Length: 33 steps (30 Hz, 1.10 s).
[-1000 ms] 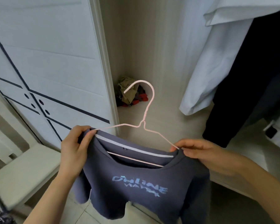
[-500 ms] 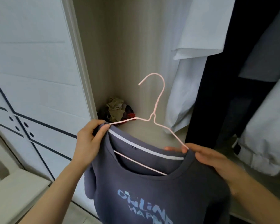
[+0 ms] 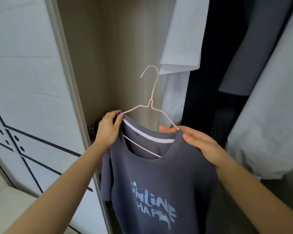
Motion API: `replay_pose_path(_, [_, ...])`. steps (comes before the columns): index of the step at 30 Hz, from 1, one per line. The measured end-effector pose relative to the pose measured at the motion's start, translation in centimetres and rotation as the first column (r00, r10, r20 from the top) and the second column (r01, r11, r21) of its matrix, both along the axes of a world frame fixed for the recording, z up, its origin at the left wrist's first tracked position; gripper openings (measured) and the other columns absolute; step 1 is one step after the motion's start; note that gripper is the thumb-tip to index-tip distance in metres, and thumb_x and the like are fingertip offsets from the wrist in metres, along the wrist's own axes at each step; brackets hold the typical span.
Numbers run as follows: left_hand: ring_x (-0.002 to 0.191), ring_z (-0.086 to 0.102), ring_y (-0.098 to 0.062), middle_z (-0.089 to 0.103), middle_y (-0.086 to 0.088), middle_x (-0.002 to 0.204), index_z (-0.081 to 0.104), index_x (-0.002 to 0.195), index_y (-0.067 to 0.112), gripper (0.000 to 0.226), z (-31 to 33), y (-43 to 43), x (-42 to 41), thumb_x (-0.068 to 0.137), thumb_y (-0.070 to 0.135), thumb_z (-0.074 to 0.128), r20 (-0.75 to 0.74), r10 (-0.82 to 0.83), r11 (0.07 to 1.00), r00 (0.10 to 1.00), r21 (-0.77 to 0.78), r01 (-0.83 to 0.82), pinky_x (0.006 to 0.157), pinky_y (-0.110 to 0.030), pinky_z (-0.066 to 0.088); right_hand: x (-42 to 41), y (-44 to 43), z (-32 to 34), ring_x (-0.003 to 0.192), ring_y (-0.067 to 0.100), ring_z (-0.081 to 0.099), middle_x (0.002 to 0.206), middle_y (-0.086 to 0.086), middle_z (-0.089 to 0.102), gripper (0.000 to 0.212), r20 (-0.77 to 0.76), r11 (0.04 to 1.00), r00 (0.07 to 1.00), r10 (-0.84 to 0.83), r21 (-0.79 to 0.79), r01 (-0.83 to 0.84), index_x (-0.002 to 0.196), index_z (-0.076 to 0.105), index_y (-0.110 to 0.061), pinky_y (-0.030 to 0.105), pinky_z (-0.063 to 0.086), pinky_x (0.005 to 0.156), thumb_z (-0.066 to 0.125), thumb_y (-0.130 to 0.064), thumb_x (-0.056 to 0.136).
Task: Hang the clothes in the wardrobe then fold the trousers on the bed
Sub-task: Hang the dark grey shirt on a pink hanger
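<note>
Both hands hold 1 grey-blue T-shirt (image 3: 159, 174) up by its shoulders on a thin pink wire hanger (image 3: 150, 102). The left hand (image 3: 108, 130) curls its fingers round the left shoulder of the shirt and the hanger's left end, while the right hand (image 3: 204, 146) pinches the right shoulder and the wire there, thumb on the near side and fingertips (image 3: 166, 128) showing on the far side. The hanger sits inside the neck opening, with its lower bar visible across the collar and its hook upright and free, touching nothing. The shirt hangs straight down, pale blue lettering on its chest facing the camera, in front of the open wardrobe (image 3: 117, 48). To the left is a white wardrobe door (image 3: 24, 73) with dark lines. Far and to the right hang a white garment (image 3: 181, 39), a black garment (image 3: 208, 81), a grey garment (image 3: 253, 48) and a pale garment (image 3: 269, 124).
</note>
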State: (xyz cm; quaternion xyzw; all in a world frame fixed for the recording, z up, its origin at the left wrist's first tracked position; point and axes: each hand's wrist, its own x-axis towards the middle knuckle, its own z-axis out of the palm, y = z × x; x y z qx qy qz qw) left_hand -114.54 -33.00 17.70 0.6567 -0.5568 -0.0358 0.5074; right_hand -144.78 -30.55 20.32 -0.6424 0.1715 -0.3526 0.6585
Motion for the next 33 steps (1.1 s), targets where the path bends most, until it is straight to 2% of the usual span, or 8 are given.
replay_pose_path(5, [0.145, 0.03, -0.01, 0.032, 0.005, 0.158, 0.028, 0.155, 0.021, 0.057, 2.8, -0.4, 0.1, 0.102, 0.032, 0.049, -0.061, -0.044, 0.999, 0.997, -0.013, 0.043, 0.12, -0.029, 0.021, 2.0, -0.7, 4.2, 0.126, 0.025, 0.055, 0.133, 0.001, 0.061, 0.033, 0.1, 1.0, 0.995, -0.023, 0.008, 0.022, 0.123, 0.06, -0.002, 0.037, 0.045, 0.105, 0.045, -0.012, 0.095])
replay_pose_path(12, [0.13, 0.034, 0.019, 0.041, 0.035, 0.141, 0.032, 0.148, 0.044, 0.056, 8.7, 3.5, -2.8, 0.095, 0.047, 0.049, -0.13, -0.406, 0.913, 0.905, -0.093, 0.396, 0.12, -0.029, 0.026, 8.3, -1.2, 12.8, 0.111, 0.027, 0.064, 0.121, 0.01, 0.067, 0.041, 0.113, 0.937, 0.97, -0.214, -0.257, 0.236, 0.123, 0.062, -0.007, 0.04, 0.05, 0.099, 0.054, 0.003, 0.084])
replay_pose_path(16, [0.136, 0.035, 0.012, 0.039, 0.035, 0.146, 0.031, 0.145, 0.05, 0.067, 13.0, 6.3, -3.8, 0.085, 0.07, 0.054, -0.118, -0.595, 0.8, 0.795, -0.179, 0.573, 0.117, -0.028, 0.029, 12.2, -0.5, 18.1, 0.086, 0.01, 0.061, 0.104, 0.001, 0.064, 0.035, 0.121, 0.825, 0.921, -0.371, -0.413, 0.386, 0.122, 0.058, -0.013, 0.022, 0.051, 0.075, 0.047, 0.002, 0.093])
replay_pose_path(18, [0.138, 0.036, 0.006, 0.04, 0.029, 0.148, 0.031, 0.147, 0.042, 0.085, 15.2, 7.5, -3.8, 0.075, 0.074, 0.062, -0.087, -0.704, 0.707, 0.705, -0.192, 0.681, 0.115, -0.025, 0.033, 14.5, -0.2, 20.3, 0.081, 0.015, 0.059, 0.097, 0.005, 0.061, 0.031, 0.16, 0.757, 0.871, -0.464, -0.44, 0.484, 0.119, 0.055, -0.018, 0.028, 0.048, 0.071, 0.049, -0.008, 0.091])
replay_pose_path(20, [0.136, 0.043, -0.002, 0.048, 0.018, 0.147, 0.035, 0.148, 0.029, 0.093, 17.2, 8.4, -3.5, 0.071, 0.069, 0.07, -0.01, -0.748, 0.657, 0.663, -0.15, 0.739, 0.107, -0.02, 0.039, 16.9, 0.4, 22.0, 0.094, 0.029, 0.06, 0.103, 0.013, 0.06, 0.038, 0.186, 0.661, 0.805, -0.563, -0.483, 0.574, 0.115, 0.051, -0.021, 0.038, 0.049, 0.082, 0.046, -0.026, 0.078])
replay_pose_path(23, [0.119, 0.059, -0.003, 0.065, 0.014, 0.126, 0.051, 0.131, 0.026, 0.074, 19.7, 8.3, -2.0, 0.066, 0.041, 0.083, 0.046, -0.695, 0.708, 0.718, -0.13, 0.694, 0.093, -0.015, 0.046, 19.4, 1.5, 24.1, 0.115, 0.034, 0.049, 0.117, 0.013, 0.051, 0.031, 0.183, 0.58, 0.755, -0.629, -0.537, 0.613, 0.115, 0.044, -0.017, 0.043, 0.043, 0.097, 0.045, -0.023, 0.084])
replay_pose_path(27, [0.094, 0.068, -0.001, 0.073, 0.014, 0.097, 0.062, 0.109, 0.023, 0.035, 21.5, 6.7, 0.0, 0.083, 0.001, 0.072, 0.053, -0.531, 0.82, 0.846, -0.221, 0.529, 0.078, -0.014, 0.051, 21.0, 1.3, 26.1, 0.125, 0.03, 0.038, 0.113, 0.006, 0.04, 0.026, 0.209, 0.45, 0.668, -0.714, -0.593, 0.667, 0.119, 0.041, -0.007, 0.045, 0.035, 0.105, 0.047, -0.012, 0.093])
replay_pose_path(33, [0.067, 0.064, 0.006, 0.064, 0.004, 0.067, 0.062, 0.078, 0.017, 0.016, 22.7, 2.6, 1.8, 0.086, 0.004, 0.067, 0.1, -0.31, 0.888, 0.946, -0.326, 0.325, 0.061, -0.011, 0.047, 24.1, -0.8, 27.7, 0.128, 0.026, 0.032, 0.13, 0.012, 0.045, 0.033, 0.235, 0.287, 0.532, -0.813, -0.634, 0.718, 0.122, 0.037, -0.005, 0.042, 0.031, 0.1, 0.049, -0.015, 0.093])
